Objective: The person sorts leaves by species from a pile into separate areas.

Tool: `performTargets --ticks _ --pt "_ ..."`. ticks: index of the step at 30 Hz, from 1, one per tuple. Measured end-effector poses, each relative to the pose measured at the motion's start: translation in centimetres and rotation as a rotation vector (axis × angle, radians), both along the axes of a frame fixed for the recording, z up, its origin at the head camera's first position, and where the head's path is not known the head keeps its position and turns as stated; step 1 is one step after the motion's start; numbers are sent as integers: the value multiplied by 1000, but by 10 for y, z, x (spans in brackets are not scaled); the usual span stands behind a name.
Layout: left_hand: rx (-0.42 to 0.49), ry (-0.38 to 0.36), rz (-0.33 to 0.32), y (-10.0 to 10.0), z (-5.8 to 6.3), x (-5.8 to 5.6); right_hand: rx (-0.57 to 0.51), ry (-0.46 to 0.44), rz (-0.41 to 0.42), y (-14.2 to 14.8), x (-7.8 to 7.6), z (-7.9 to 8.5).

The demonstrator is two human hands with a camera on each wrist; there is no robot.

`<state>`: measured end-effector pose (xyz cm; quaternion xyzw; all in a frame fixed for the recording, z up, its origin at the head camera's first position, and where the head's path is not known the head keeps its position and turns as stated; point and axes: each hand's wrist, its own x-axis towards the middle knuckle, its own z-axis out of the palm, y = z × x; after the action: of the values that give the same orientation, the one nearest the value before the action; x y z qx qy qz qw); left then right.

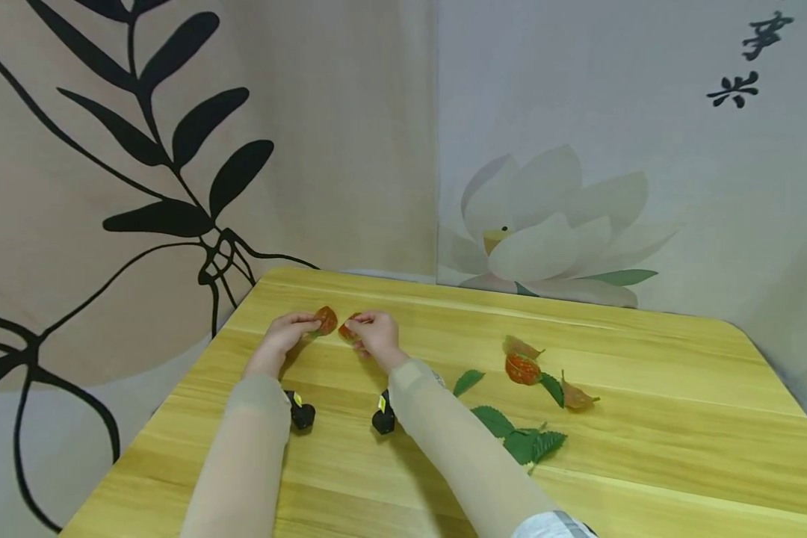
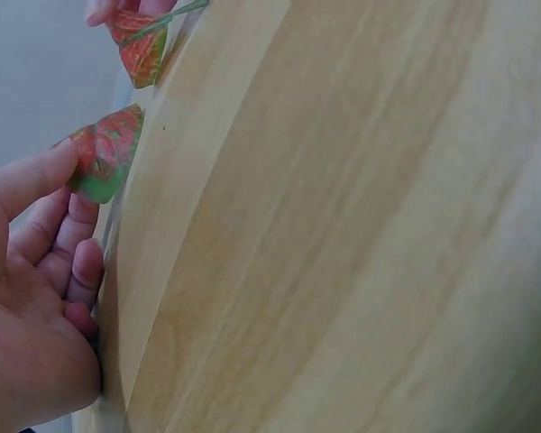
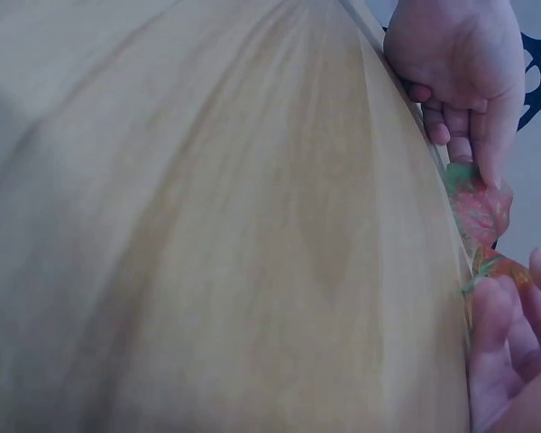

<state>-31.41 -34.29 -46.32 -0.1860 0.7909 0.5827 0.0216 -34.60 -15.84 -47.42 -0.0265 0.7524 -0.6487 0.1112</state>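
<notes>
Towards 10 o'clock on the wooden surface [image 1: 645, 463] in the head view, the left hand's [image 1: 284, 338] grip pinches a red-and-green leaf [image 2: 111, 155]; just beside it, at 3 o'clock, the right hand's [image 1: 380, 338] grip pinches a second red leaf [image 2: 144, 59]. From there, serrated green leaves [image 1: 548, 445] lie towards 4 o'clock.

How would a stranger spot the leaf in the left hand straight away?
Start with the wooden table and, in the head view, go to its far left part. There the left hand pinches a red-and-green leaf. It is the leftmost leaf in that view, just left of the similar red leaf in the right hand.
</notes>
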Motion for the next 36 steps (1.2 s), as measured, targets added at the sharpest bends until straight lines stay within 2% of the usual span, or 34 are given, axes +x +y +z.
performTargets --ticks 6,12,17,20,26,31,34,36 --pt "25 11 3 -1 0 0 -20 8 2 1 0 -1" --pt "48 23 -19 3 0 0 -67 -14 1 15 5 5" --pt "68 17 -17 -2 1 5 -42 -7 38 24 10 11" --pt "82 34 -16 -5 3 6 -45 9 59 30 13 18" --pt "141 74 4 -6 9 11 -67 65 119 54 24 43" --pt "166 118 29 -7 24 19 -50 109 176 82 34 60" --pt "155 148 32 0 39 23 -35 130 187 100 39 65" --pt "167 158 34 9 54 27 -23 146 188 111 42 67"
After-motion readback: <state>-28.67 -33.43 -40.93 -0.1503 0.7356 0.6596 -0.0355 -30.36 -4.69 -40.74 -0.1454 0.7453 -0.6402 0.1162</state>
